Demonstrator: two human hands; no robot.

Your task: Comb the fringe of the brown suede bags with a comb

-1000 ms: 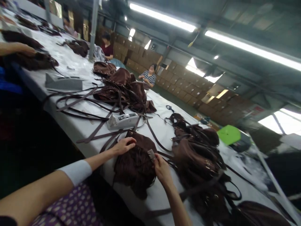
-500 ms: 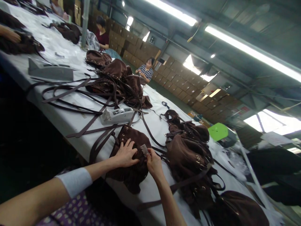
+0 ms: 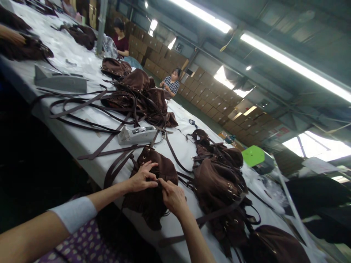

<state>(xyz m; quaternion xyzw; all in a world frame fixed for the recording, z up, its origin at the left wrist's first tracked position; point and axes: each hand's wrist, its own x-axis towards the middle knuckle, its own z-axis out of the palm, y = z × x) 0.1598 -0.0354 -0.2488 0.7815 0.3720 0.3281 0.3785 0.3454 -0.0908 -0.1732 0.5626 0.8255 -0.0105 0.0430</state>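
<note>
A small dark brown bag (image 3: 168,168) with metal eyelets and a ruffled or fringed front lies at the table edge before me. My left hand (image 3: 142,178) rests over its front, thumb and a finger drawn together at a small spot, other fingers stretched across the cloth. What that pinch holds is too small to make out. Close against it, my right hand (image 3: 174,197) is closed, its fingertips meeting the left thumb. The small grey comb seen in it half a second ago is now hidden by the fingers.
Just beyond the bag stands a grey tape dispenser (image 3: 138,135); another dispenser (image 3: 60,82) is farther left. Brown bags with long straps pile up behind (image 3: 137,82) and to the right (image 3: 216,179). A green-topped object (image 3: 253,156) sits at right. Co-workers are across the table.
My right hand has moved left and in to meet the left hand, and the comb has gone out of sight. My left hand has gone from lying flat to pinching.
</note>
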